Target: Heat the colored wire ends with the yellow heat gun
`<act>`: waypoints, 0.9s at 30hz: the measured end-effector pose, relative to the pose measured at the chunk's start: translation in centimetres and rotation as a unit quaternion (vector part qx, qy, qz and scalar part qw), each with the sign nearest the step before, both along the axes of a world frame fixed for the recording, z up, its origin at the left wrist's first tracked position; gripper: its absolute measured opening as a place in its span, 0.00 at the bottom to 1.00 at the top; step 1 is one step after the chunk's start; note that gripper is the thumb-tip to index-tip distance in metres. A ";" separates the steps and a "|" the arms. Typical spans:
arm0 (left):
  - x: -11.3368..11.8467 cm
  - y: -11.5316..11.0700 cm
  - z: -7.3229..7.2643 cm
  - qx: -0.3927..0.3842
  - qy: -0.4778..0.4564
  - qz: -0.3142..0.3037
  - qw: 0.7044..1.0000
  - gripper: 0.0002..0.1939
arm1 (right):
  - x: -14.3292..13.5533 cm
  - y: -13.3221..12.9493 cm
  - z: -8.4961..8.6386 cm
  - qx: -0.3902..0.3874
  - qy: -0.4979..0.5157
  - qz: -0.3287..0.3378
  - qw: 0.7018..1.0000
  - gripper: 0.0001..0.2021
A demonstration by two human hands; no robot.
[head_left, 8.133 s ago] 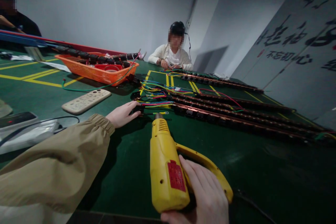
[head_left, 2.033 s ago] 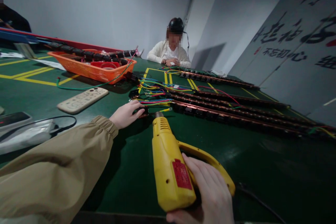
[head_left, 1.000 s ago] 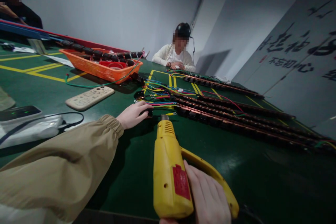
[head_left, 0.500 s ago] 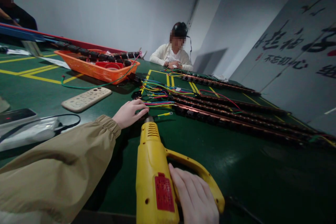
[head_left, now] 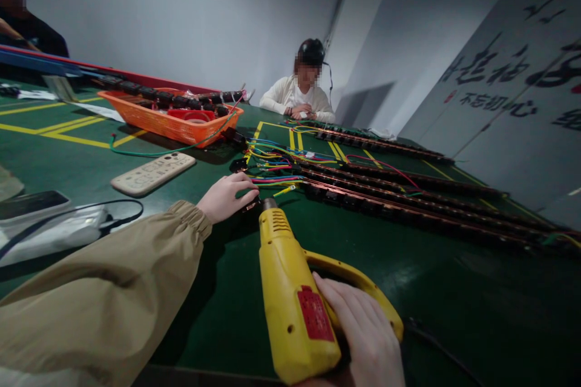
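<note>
My right hand (head_left: 365, 326) is wrapped round the handle of a yellow heat gun (head_left: 284, 290). The gun's metal nozzle points away from me, close to the fingertips of my left hand (head_left: 227, 198). That hand rests low over the table with thumb and forefinger pinched near the ends of a bundle of coloured wires (head_left: 276, 180); what lies between the fingers is mostly hidden. Just beyond the nozzle a short yellow-green wire with a metal lug (head_left: 285, 190) sticks out. The wires run right into long black strips with copper bars (head_left: 385, 202).
An orange basket (head_left: 167, 124) of black and copper parts stands at the back left. Nearer are a beige phone-shaped case (head_left: 154, 173) and a white power strip (head_left: 59, 233) with a dark cable. A person (head_left: 297, 97) sits across the green table (head_left: 436, 296); another is far left.
The heat gun has swung to the right in my right hand, its nozzle shifting right and its body tilting. My left hand stays almost where it was.
</note>
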State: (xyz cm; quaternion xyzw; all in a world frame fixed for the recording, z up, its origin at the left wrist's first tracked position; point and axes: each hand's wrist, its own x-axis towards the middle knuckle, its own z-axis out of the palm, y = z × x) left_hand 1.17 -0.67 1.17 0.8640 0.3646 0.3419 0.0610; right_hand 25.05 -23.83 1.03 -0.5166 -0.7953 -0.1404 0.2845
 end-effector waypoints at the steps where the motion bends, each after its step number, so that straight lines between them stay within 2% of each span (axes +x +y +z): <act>1: 0.0 0.0 0.0 -0.001 0.001 0.000 1.000 0.17 | 0.1 0.0 0.2 0.001 -0.005 -0.001 1.000 0.45; 6: -0.1 -0.3 0.3 -0.004 0.019 0.003 1.000 0.17 | 0.8 0.3 0.8 0.005 -0.035 -0.029 0.999 0.43; 11: -0.1 -0.4 0.4 -0.006 0.029 -0.005 1.000 0.17 | 1.3 0.5 0.7 0.006 -0.038 -0.076 0.996 0.41; 19: -0.1 -0.3 0.2 -0.005 0.046 -0.005 0.999 0.21 | 1.0 0.3 0.6 -0.002 -0.040 -0.083 0.996 0.44; 27: 0.0 -0.3 0.1 -0.025 0.054 -0.019 0.998 0.21 | 0.6 0.2 0.4 0.026 -0.068 -0.094 0.993 0.45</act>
